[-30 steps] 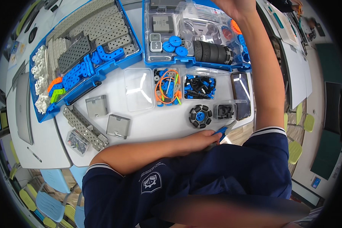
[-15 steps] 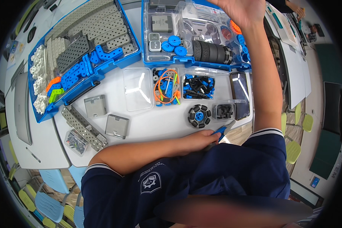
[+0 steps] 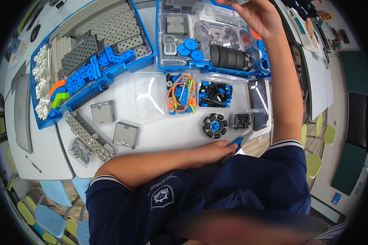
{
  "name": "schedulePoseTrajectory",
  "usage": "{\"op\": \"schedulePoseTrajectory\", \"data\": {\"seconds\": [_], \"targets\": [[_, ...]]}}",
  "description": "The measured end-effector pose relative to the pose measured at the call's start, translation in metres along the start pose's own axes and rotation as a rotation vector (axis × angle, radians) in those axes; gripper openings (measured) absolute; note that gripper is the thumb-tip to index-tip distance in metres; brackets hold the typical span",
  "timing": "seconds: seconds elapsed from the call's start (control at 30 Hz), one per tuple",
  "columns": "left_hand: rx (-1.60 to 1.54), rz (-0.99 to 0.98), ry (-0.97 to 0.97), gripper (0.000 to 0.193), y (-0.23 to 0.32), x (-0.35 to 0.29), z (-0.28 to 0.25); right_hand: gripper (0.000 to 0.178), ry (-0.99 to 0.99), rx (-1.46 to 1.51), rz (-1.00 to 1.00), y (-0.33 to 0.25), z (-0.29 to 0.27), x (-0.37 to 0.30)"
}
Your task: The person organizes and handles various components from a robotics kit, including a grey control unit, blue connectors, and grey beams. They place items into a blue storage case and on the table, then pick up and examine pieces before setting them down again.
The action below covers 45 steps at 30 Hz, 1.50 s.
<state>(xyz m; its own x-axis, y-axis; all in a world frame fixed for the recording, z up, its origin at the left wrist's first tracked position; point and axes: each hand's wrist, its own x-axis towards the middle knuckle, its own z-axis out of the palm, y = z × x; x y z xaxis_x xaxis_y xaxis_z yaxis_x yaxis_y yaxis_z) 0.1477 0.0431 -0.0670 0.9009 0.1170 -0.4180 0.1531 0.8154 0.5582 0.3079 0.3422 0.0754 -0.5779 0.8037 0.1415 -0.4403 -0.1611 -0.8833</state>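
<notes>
My left hand (image 3: 216, 150) rests at the near edge of the white table (image 3: 159, 134), closed on a small blue tool (image 3: 240, 141). A black and blue roller wheel (image 3: 215, 125) lies just beyond it. My right hand (image 3: 257, 16) is raised above the far blue parts case (image 3: 210, 36), fingers spread, holding nothing. That case holds blue gears (image 3: 191, 48), black tyres (image 3: 230, 56) and grey blocks.
A second blue case (image 3: 84, 57) with grey perforated plates and blue beams sits at far left. Small clear boxes (image 3: 180, 93) of cables and pins line the middle. Grey blocks (image 3: 102, 112), a perforated strip (image 3: 87, 136) and a dark tablet (image 3: 258, 102) lie on the table. Another person's hand (image 3: 315, 14) is at top right.
My right hand has drawn back from the top edge and come lower over the far case, fingers now spread in view. My left hand has stayed put.
</notes>
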Motion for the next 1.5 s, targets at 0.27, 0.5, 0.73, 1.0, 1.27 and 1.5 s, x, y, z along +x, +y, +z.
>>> {"op": "schedulePoseTrajectory", "data": {"seconds": [0.27,0.5,0.73,1.0,1.27,1.5], "targets": [[-0.016,-0.005,0.006,0.037,0.0,0.0,0.001,0.047,0.281,-0.558,0.166,0.005,0.03,0.002],[0.018,-0.007,0.022,0.038,0.0,0.002,0.0,0.071,0.33,-0.725,0.361,0.002,0.052,0.004],[0.044,0.013,0.039,0.039,0.0,0.001,0.0,0.107,0.367,-1.021,0.59,0.004,0.052,0.001],[0.018,0.007,0.043,0.042,0.0,0.001,0.002,0.106,0.466,-1.75,0.549,0.014,0.019,-0.01],[-0.001,0.018,0.035,0.042,0.002,-0.002,0.003,0.099,0.289,-1.898,0.706,0.024,0.025,-0.012],[0.054,0.0,0.043,0.041,-0.001,0.001,0.0,0.09,0.297,-2.118,0.562,0.022,0.053,-0.024]]}}
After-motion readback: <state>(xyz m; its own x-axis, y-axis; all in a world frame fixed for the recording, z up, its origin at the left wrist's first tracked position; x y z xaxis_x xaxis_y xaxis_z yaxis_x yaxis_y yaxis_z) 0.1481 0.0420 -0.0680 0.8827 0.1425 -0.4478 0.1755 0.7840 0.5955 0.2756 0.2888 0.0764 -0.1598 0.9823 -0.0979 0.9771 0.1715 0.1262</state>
